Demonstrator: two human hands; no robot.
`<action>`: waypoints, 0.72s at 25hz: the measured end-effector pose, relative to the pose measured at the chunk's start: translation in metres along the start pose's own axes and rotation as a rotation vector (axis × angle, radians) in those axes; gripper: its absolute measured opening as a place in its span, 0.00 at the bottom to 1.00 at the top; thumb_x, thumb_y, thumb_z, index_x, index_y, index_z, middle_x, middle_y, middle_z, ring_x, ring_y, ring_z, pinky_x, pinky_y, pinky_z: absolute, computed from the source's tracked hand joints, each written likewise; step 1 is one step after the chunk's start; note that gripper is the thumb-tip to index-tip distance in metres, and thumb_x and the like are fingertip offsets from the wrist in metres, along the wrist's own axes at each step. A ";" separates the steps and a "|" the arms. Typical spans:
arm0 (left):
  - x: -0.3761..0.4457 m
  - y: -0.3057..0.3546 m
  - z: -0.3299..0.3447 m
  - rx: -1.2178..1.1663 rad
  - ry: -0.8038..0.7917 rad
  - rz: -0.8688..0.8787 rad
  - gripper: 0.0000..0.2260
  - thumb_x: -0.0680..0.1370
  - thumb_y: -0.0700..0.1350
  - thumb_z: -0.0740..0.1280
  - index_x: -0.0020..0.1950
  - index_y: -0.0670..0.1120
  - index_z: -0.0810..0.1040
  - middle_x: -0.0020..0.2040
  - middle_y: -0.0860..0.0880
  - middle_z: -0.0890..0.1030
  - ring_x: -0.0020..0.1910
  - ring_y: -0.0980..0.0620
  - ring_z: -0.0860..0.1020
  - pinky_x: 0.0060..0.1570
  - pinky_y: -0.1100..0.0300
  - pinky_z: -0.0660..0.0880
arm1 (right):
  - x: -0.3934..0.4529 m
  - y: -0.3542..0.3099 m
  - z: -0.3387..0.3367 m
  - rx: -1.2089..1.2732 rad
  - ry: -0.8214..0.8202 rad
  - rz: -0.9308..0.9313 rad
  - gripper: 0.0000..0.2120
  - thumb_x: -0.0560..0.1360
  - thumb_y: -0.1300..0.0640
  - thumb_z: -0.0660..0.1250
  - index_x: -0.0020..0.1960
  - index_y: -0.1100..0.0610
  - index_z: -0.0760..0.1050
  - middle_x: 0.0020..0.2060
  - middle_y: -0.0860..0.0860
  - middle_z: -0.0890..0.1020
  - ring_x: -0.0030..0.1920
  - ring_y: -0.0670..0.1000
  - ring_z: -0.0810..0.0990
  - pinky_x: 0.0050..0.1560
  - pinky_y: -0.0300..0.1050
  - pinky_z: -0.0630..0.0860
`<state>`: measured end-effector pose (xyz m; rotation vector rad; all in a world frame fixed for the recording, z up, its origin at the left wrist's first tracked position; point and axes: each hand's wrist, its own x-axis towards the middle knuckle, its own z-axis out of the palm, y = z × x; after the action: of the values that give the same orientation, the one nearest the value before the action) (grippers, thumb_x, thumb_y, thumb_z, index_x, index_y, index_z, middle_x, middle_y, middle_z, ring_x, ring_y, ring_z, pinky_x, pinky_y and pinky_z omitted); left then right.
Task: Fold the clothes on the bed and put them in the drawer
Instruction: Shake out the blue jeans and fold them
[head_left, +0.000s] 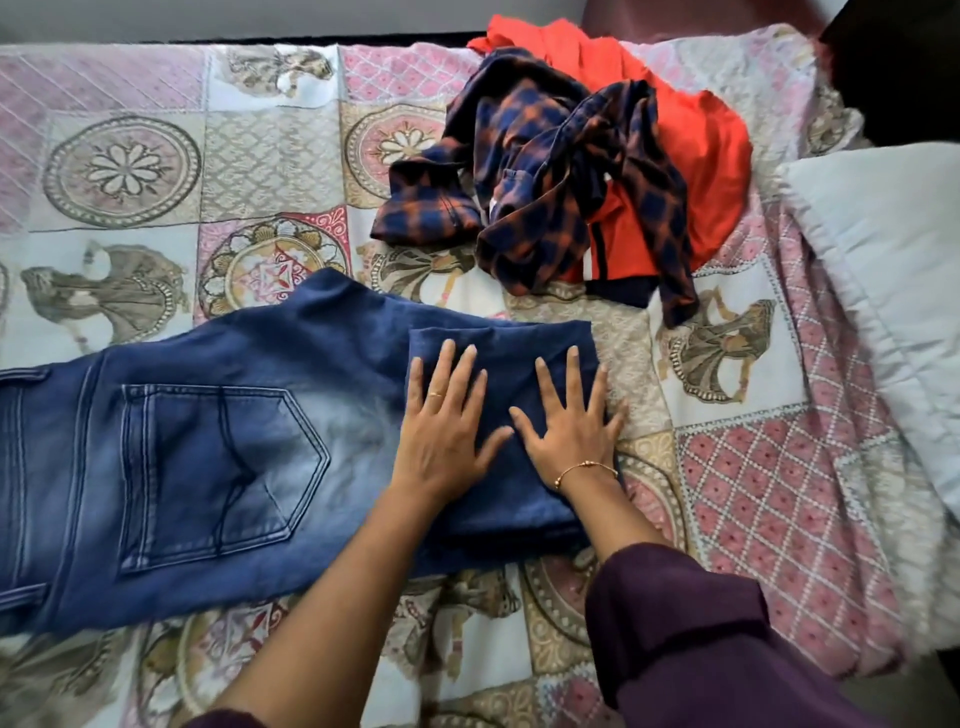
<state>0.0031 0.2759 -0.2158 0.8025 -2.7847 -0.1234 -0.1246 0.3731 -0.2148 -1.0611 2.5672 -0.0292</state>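
Here, left hand (441, 426), right hand (569, 423), flat, fingers spread, pressing folded jeans (218, 441).

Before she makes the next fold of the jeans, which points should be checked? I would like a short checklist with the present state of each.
1. Both hands flat on the folded legs: left hand and right hand press down: ok.
2. Folded part lies even on the jeans: ok.
3. Other clothes kept apart: plaid shirt and orange garment lie separate: ok.
4. Room on the bedspread: ok.
5. Drawer ready: cannot tell.
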 end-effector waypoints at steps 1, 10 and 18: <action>-0.007 -0.002 0.008 0.010 -0.071 0.013 0.34 0.75 0.64 0.54 0.69 0.39 0.70 0.73 0.39 0.65 0.74 0.39 0.55 0.72 0.41 0.48 | 0.000 0.000 0.004 -0.006 0.009 0.000 0.34 0.73 0.30 0.42 0.73 0.39 0.33 0.74 0.46 0.32 0.75 0.59 0.35 0.69 0.69 0.44; -0.004 -0.003 0.016 -0.086 -0.291 -0.097 0.45 0.67 0.75 0.46 0.76 0.49 0.57 0.77 0.49 0.43 0.74 0.42 0.33 0.68 0.38 0.32 | 0.003 0.006 -0.007 0.214 0.381 0.165 0.23 0.76 0.47 0.56 0.68 0.55 0.70 0.64 0.63 0.70 0.57 0.67 0.73 0.55 0.61 0.73; -0.020 -0.016 -0.025 -0.836 -0.123 -0.506 0.19 0.75 0.50 0.69 0.61 0.39 0.77 0.65 0.43 0.73 0.70 0.45 0.67 0.65 0.62 0.64 | -0.023 -0.028 -0.114 1.109 -0.193 0.309 0.10 0.72 0.61 0.70 0.53 0.60 0.78 0.47 0.55 0.82 0.44 0.53 0.81 0.42 0.42 0.78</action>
<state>0.0339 0.2731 -0.1982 1.2153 -2.1927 -1.3365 -0.1290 0.3553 -0.0969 -0.2176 1.9727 -1.0567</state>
